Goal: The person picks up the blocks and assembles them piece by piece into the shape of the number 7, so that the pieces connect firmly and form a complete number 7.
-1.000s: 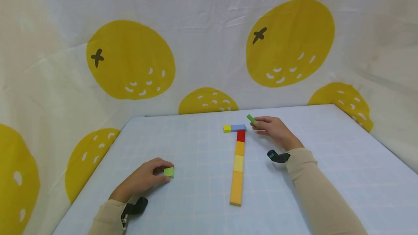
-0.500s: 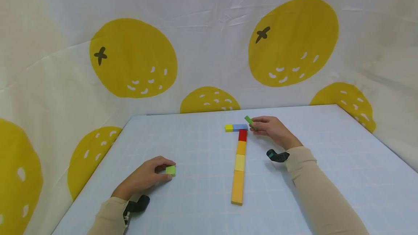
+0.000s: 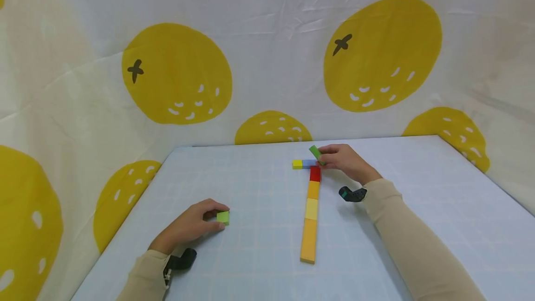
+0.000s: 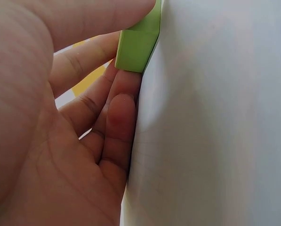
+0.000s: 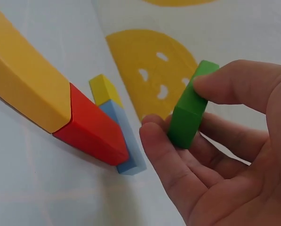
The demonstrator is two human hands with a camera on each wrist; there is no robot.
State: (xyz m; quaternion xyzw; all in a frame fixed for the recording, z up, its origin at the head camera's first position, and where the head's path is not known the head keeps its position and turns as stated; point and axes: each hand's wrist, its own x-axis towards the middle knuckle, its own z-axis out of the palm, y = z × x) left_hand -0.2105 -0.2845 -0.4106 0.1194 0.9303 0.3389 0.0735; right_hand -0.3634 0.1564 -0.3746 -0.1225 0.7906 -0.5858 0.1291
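My right hand (image 3: 344, 160) pinches a green block (image 5: 189, 106), held tilted above the table near the right end of a blue block (image 5: 126, 141). The blue block touches a small yellow block (image 3: 297, 164) on its left. From it a red block (image 3: 315, 174) leads a straight row toward me, followed by an orange block (image 3: 313, 190), a pale yellow block (image 3: 311, 208) and a longer orange block (image 3: 308, 240). Over at the left, my left hand (image 3: 194, 222) pinches a light green block (image 4: 136, 49) between thumb and fingers, low at the table surface.
A pale blue table (image 3: 259, 264) lies under everything, its far edge meeting a white cloth backdrop (image 3: 276, 68) printed with yellow fruit shapes. A black wrist camera (image 3: 353, 194) sits at the right wrist and another black camera (image 3: 182, 260) at the left.
My right hand has moved left with the green block, now over the right end of the blue block. The left hand stays with the light green block while the view shifts slightly.
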